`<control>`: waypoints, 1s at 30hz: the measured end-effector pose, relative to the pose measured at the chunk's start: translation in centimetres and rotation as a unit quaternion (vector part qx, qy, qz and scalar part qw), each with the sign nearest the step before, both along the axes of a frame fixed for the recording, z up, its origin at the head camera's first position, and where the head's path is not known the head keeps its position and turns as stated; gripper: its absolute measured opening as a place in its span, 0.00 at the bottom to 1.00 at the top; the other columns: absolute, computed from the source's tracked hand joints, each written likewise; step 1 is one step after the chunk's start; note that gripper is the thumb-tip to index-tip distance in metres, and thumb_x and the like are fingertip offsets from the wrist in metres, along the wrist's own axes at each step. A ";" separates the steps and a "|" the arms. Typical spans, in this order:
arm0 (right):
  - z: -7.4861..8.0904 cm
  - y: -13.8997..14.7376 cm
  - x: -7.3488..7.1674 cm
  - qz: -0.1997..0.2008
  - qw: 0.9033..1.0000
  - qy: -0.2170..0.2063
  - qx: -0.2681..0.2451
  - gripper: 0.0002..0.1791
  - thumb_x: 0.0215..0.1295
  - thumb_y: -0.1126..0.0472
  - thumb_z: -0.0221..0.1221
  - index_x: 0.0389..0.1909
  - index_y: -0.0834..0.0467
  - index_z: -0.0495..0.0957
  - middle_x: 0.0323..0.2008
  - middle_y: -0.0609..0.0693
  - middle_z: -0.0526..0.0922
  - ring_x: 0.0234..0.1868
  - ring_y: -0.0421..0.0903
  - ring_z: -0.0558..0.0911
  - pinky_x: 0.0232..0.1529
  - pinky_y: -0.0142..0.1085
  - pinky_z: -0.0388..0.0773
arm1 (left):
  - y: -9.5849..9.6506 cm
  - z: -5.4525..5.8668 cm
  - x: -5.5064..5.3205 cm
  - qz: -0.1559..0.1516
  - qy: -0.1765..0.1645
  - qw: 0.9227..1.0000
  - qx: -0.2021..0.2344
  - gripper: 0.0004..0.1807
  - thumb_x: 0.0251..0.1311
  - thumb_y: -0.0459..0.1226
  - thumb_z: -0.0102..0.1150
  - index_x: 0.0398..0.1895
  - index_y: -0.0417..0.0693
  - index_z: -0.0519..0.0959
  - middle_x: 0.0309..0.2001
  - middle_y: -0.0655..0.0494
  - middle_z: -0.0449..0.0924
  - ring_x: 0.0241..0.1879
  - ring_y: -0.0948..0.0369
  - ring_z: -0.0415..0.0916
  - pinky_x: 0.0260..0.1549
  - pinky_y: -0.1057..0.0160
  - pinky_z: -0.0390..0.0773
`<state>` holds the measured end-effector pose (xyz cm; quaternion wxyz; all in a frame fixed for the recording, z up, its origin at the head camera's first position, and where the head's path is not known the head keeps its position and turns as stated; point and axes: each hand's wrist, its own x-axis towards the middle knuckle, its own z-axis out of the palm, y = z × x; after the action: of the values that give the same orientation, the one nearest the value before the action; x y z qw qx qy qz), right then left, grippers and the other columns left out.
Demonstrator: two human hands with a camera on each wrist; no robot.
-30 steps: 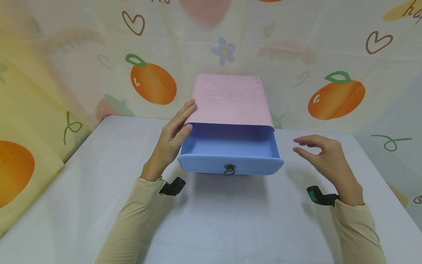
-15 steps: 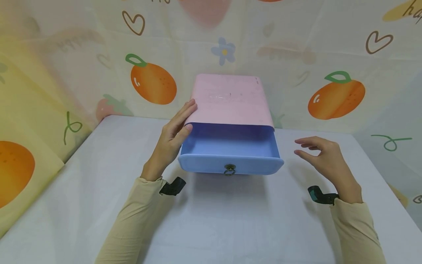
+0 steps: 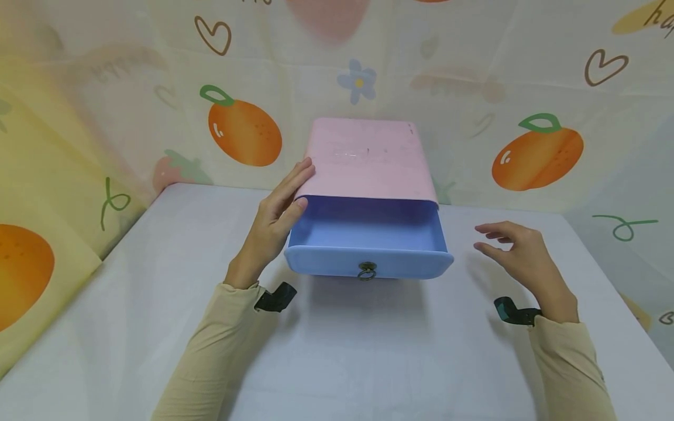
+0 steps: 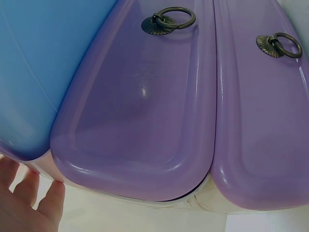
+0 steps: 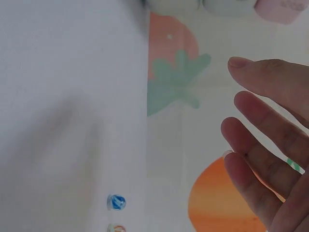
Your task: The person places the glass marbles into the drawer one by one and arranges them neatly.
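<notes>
A drawer cabinet with a pink top stands on the table. Its upper blue drawer is pulled out, and its visible inside holds nothing. My left hand rests on the cabinet's left side, fingers straight along the pink shell; in the left wrist view its fingertips touch the shell's edge. Below the blue drawer, two purple drawer fronts with ring pulls appear pushed in. To the cabinet's right, my right hand hovers with relaxed, slightly bent fingers, holding nothing.
A white-covered table carries the cabinet. Behind it hangs a cloth printed with fruit. In the right wrist view lie a small blue-and-white glassy ball and a partly cut-off second one. Blurred pale and pink objects show along the top edge.
My right hand has drifted slightly to the right, away from the cabinet. The left hand, cabinet and blue drawer look unchanged.
</notes>
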<state>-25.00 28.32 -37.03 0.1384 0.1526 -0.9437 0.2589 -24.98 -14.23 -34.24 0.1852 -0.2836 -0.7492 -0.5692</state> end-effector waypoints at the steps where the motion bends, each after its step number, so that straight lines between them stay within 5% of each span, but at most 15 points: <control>1: -0.1 0.1 0.0 -0.002 1.000 -0.007 0.002 0.20 0.60 0.65 0.67 0.54 0.65 0.80 0.49 0.67 0.84 0.47 0.66 0.81 0.50 0.61 0.79 | 0.0 0.0 0.0 0.000 0.000 1.000 0.000 0.27 0.70 0.33 0.45 0.73 0.47 0.66 0.77 0.59 0.59 0.78 0.65 0.49 0.77 0.62 0.51; 30: -2.6 2.7 -0.9 -0.045 0.994 -0.096 0.013 0.23 0.66 0.61 0.64 0.58 0.67 0.77 0.55 0.69 0.80 0.53 0.67 0.78 0.56 0.63 0.77 | 0.1 0.0 0.0 -0.005 0.003 1.000 0.007 0.27 0.70 0.33 0.45 0.73 0.47 0.66 0.77 0.60 0.59 0.79 0.62 0.49 0.77 0.63 0.51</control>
<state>-25.93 30.97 -39.66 0.0564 0.0863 -0.9618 0.2537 -24.99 -14.17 -34.25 0.1866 -0.2877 -0.7435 -0.5742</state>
